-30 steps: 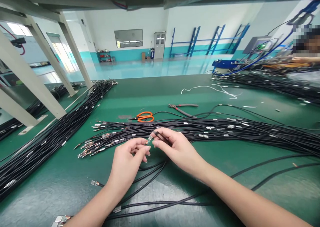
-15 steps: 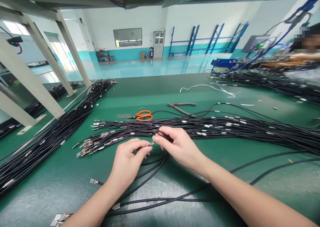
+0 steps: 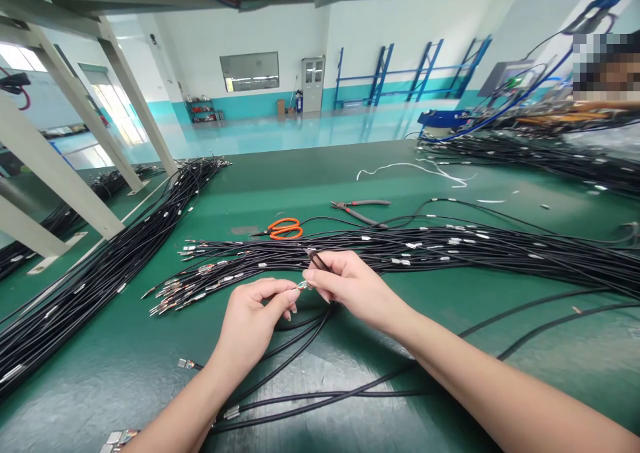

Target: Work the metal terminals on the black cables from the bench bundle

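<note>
My left hand is closed in a pinch on the end of a black cable. Between the two hands, the cable's bare wire end shows small and light; its details are too fine to make out. My right hand is closed around a slim dark pair of tweezers, tips pointing up and to the left. Its thumb and fingertip touch or nearly touch the wire end. Just behind the hands lies a bundle of black cables with white labels and stripped ends.
Orange-handled scissors and grey-and-red cutting pliers lie beyond the bundle. Another cable bundle runs along the left by white metal posts. Loose cables with metal connectors lie in front. At far right is another person.
The tweezers have tilted and show more clearly above my right fingers, and the wire end is more exposed. Both hands stay close together. The whole view has shifted slightly.
</note>
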The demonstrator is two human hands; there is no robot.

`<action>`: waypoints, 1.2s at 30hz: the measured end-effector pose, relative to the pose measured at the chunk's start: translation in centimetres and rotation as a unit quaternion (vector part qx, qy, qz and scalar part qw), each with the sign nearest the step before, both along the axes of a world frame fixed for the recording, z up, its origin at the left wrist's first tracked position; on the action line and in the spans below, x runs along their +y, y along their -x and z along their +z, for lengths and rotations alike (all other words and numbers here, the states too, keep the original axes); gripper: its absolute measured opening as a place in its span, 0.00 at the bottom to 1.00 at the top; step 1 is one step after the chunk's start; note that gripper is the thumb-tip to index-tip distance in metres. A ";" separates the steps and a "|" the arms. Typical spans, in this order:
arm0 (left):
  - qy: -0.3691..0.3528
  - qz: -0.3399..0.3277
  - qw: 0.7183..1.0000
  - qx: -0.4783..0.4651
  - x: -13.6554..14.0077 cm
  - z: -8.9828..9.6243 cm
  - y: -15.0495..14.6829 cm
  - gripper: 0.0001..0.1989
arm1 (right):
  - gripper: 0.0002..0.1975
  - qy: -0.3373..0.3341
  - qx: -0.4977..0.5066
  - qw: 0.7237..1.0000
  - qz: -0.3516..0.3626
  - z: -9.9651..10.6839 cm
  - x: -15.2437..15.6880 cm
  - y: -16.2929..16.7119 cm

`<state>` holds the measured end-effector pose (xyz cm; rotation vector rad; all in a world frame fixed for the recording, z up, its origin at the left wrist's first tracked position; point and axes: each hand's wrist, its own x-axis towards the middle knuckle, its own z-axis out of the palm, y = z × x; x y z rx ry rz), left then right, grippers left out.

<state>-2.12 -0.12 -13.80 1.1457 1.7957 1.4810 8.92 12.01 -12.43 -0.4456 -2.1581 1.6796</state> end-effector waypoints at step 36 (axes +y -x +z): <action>0.010 0.021 1.000 0.018 -0.1 -0.2 -0.4 0.08 | 0.15 -0.030 0.000 0.999 -0.024 -0.1 -0.7 0.2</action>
